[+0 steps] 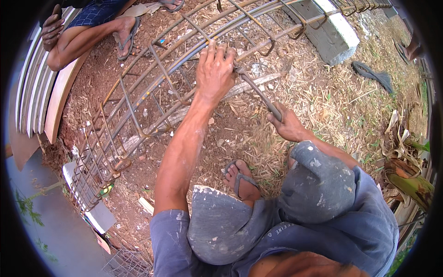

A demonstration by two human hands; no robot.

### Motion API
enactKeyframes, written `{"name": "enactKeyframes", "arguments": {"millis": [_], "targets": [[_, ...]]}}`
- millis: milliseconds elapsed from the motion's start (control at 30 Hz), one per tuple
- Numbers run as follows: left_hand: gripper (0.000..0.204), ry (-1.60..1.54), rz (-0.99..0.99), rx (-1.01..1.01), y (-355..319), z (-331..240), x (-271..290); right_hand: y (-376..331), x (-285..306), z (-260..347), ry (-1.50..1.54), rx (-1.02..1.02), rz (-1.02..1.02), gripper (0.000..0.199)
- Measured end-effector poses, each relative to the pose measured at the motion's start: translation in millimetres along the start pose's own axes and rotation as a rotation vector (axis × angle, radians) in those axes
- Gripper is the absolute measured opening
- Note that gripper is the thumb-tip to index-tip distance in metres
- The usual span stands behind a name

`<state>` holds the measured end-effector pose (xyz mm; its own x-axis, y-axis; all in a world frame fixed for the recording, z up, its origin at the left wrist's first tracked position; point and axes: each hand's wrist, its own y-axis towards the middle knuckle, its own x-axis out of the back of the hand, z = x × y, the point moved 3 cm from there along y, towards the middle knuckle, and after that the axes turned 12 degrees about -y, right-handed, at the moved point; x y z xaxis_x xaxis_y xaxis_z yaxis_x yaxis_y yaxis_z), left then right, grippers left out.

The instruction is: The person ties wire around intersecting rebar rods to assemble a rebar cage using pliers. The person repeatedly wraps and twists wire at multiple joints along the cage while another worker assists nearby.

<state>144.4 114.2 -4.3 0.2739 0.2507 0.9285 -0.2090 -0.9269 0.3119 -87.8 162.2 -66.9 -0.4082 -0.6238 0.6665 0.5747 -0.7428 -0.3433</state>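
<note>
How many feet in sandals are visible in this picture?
3: the person's own foot below the rebar cage, and a co-worker's two feet at the top. Others may be hidden.

Ground (323,106): red-brown dirt w/ dry straw and wood chips scattered over it, thicker toward the right. Rebar cage (152,92) lies long across it, far end resting on a grey concrete block (330,34), near end on a white block (90,203). Pale wood strip (249,85) lies on the dirt under the cage. Dark strap or rubber piece (371,74), hard to tell which, lies on the straw at right. Stacked curved boards (44,92) sit at left edge. Dry banana-type leaves (406,161) at right. Wire mesh piece (127,263) at bottom. Sandalled foot (240,180) planted on the dirt near centre; another person's sandalled foot (124,34) at top left.
</note>
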Motion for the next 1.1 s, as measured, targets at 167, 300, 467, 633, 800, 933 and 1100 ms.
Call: {"name": "enactKeyframes", "arguments": {"millis": [167,300,467,633,800,933,1100], "targets": [[0.068,0.056,0.019,-0.006,10,-2,9,10,-8,-2,0.001,-0.06,0.021,0.033],[0.081,-0.015,-0.153,-0.127,0,-10,17,-12,20,27,0.44,-0.144,0.293,0.039],[0.044,-0.324,-0.174,-0.624,-25,-58,-7,-27,24,42,1.534,-0.131,0.822,0.05],[0.013,-0.354,-0.148,-0.669,14,-74,-19,-28,75,20,0.523,-0.064,0.263,0.095],[0.011,-0.266,0.088,-0.39,26,-83,-34,-34,96,65,-0.701,-0.116,-0.125,0.113],[0.01,-0.228,0.371,-0.321,38,-95,-31,-24,103,59,-0.489,-0.296,0.056,0.089],[0.013,-0.16,0.002,-0.47,21,-90,-42,-7,80,30,-0.588,-0.22,0.034,0.066]]}}
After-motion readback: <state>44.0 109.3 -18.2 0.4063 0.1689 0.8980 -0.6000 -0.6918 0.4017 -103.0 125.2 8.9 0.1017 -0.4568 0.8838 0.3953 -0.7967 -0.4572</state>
